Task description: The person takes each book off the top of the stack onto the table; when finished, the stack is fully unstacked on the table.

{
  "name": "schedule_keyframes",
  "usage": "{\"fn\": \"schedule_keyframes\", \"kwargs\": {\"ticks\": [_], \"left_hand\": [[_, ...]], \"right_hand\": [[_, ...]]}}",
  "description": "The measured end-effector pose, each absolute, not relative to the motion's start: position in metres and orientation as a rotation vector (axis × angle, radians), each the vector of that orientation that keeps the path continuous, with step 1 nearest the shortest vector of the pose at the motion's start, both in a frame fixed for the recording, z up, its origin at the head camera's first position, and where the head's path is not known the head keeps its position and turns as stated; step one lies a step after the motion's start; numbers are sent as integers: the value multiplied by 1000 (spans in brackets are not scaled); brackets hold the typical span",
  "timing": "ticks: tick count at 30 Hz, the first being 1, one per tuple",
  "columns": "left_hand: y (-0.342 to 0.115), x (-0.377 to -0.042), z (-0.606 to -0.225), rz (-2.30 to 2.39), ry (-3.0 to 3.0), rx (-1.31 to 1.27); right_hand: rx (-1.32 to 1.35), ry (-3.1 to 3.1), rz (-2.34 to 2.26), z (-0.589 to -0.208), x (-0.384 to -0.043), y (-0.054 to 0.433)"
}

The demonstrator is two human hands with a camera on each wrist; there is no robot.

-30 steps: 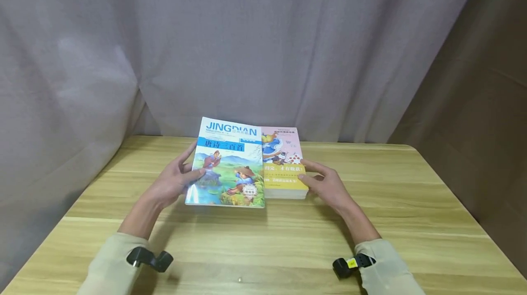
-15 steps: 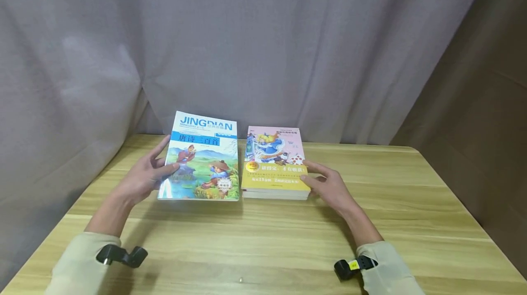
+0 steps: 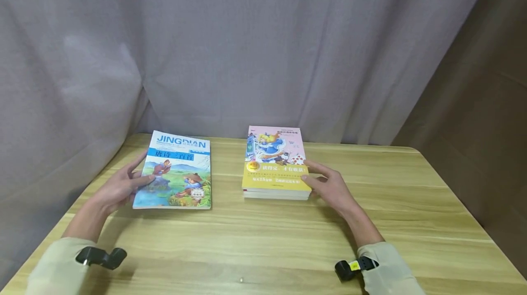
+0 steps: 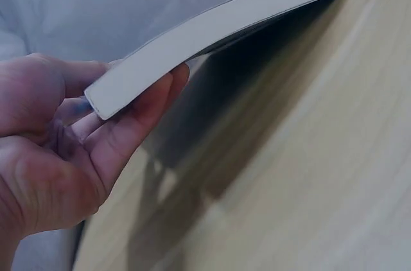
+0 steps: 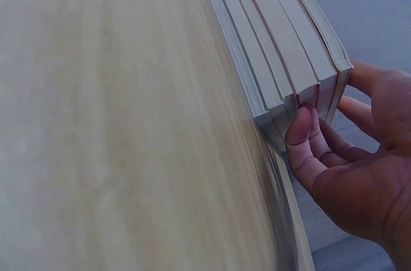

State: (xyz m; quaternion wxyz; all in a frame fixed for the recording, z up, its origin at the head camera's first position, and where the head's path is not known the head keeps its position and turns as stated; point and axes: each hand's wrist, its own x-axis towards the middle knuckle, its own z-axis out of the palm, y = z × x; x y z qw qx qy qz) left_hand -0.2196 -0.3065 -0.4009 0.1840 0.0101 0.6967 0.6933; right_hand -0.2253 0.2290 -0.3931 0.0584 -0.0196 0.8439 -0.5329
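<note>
My left hand grips a paperback book by its left edge, thumb over the cover and fingers underneath. Its cover has blue lettering and two painted figures by a pond. In the left wrist view this book bows slightly, its held edge raised, with a dark shadow beneath. Right of it, a stack of books lies on the table, topped by a pink and yellow cover with a girl in blue. My right hand holds the stack's right side; in the right wrist view its curled fingers touch the spines.
The wooden table runs back to a grey curtain, which also hangs at both sides. A tiny pale speck shows near the table's front. Black cameras are strapped to both wrists, over light sleeves.
My left hand has carried the paperback left, off the stack, and lowered it towards the table. The stack's whole top cover now shows. My right hand stays at the stack's right side.
</note>
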Motion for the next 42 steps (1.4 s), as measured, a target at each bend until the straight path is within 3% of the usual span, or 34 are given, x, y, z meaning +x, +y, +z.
{"fn": "schedule_keyframes", "kwargs": {"ticks": [21, 42], "left_hand": [[-330, -229, -420, 1500, 2370, -220], [-358, -248, -411, 1150, 2631, -163]], "right_hand": [[-84, 2560, -1630, -392, -224, 233], [-56, 2559, -1616, -392, -224, 232]]}}
